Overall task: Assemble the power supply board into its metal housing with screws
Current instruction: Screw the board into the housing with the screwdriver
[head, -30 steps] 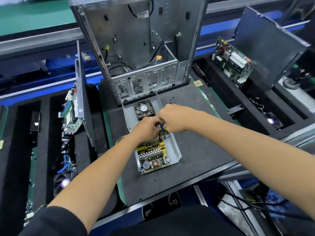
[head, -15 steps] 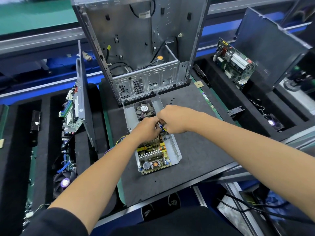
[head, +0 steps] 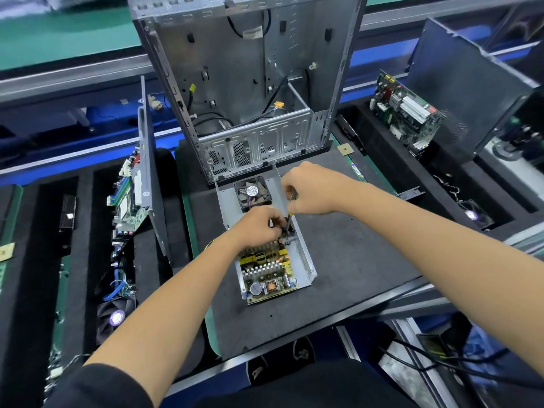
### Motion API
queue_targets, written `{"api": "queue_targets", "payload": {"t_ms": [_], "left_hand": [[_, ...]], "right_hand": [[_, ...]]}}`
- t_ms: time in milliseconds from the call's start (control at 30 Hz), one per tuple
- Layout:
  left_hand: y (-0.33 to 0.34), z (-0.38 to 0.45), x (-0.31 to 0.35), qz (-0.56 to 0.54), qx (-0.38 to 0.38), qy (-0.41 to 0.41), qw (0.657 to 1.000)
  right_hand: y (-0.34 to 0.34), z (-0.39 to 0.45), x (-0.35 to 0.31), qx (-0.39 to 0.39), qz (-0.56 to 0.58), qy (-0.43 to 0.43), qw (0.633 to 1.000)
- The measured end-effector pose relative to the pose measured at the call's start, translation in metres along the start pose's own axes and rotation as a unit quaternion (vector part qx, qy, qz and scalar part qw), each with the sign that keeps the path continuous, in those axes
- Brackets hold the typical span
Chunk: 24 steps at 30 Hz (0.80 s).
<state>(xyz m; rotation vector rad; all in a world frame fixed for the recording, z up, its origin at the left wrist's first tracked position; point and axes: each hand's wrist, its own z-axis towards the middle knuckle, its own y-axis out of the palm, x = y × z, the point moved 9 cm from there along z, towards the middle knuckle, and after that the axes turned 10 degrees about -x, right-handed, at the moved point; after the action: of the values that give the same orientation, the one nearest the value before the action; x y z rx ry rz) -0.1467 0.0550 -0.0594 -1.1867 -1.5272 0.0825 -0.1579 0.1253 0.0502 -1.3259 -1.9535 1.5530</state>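
with the power supply board sitting in its metal housing on the black mat, the right hand grips a screwdriver while the left hand pinches near its tip, where a tilted driver could slip and gouge the board.

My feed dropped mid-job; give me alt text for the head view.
Right hand grips a screwdriver pointed down into the metal housing, where the left hand rests on the power supply board. An empty computer case stands behind.
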Motion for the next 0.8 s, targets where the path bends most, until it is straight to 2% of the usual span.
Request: {"api": "queue_targets", "payload": {"t_ms": [167,633,800], "left_hand": [[0.004,0.0,0.001,-0.019,-0.023,-0.006,1.0],[-0.003,-0.001,-0.001,0.019,0.031,0.001,0.999],[-0.006,-0.004,0.003,0.018,0.065,0.016,0.998]], "right_hand": [[-0.011,-0.004,0.007,0.024,0.023,0.014,0.999],[-0.017,-0.01,0.01,0.034,0.066,0.041,0.996],[-0.022,-0.011,0.024,0.041,0.138,0.091,0.985]]}}
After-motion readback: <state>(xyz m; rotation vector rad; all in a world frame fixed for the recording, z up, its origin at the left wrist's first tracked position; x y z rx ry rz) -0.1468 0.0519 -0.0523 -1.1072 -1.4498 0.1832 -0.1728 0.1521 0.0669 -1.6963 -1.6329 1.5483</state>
